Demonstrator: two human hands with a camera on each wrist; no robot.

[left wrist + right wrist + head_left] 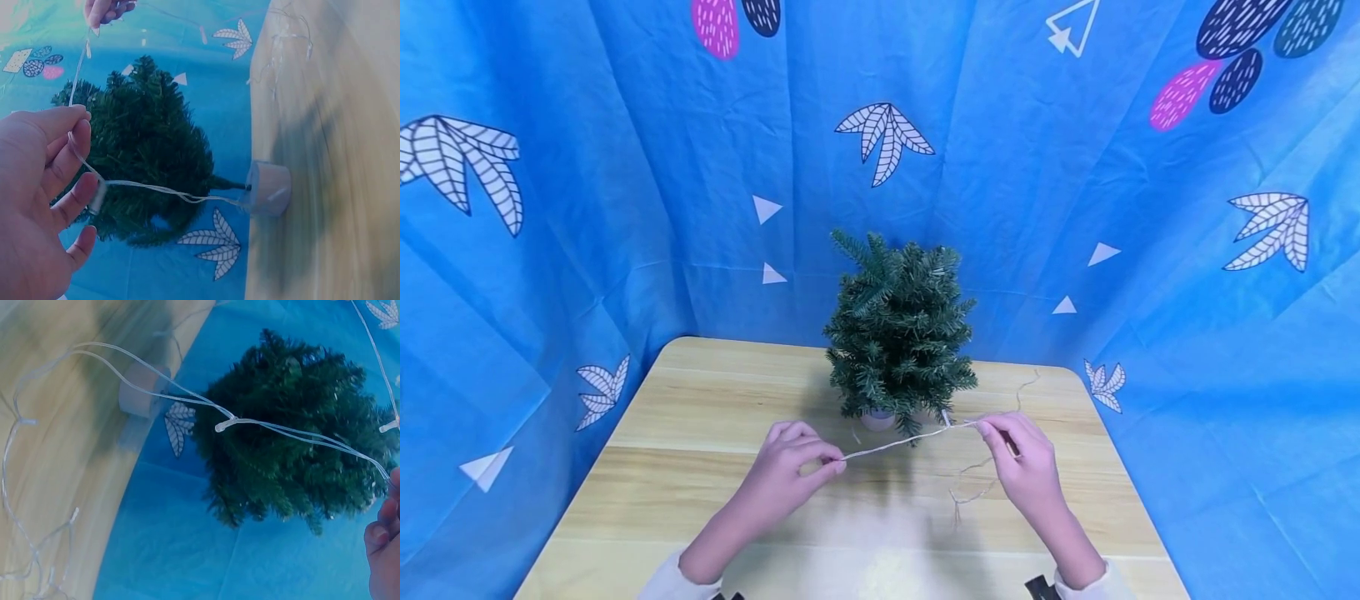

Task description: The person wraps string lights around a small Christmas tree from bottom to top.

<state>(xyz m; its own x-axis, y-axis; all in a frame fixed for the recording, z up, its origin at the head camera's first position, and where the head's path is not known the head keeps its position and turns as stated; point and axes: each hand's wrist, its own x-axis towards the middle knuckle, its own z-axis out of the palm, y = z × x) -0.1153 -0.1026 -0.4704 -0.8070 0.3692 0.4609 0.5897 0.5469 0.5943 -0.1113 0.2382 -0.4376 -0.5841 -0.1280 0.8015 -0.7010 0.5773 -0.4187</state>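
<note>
A small green artificial Christmas tree (pixel 898 333) stands in a pale round pot (pixel 877 419) near the back of the table. In front of it, a thin clear-wire string of fairy lights (pixel 895 444) stretches between both hands. My left hand (pixel 790 462) pinches one end of this stretch between thumb and index finger, left of the pot; its other fingers are spread apart in the left wrist view (pixel 37 200). My right hand (pixel 1026 462) pinches the wire at the tree's right. A small clear bulb (pixel 226 425) sits on the wire in the right wrist view.
Loose loops of the light string (pixel 973 497) lie on the wooden table (pixel 700 400) beneath and behind the right hand. A blue patterned cloth (pixel 737 167) hangs behind the table and along both sides.
</note>
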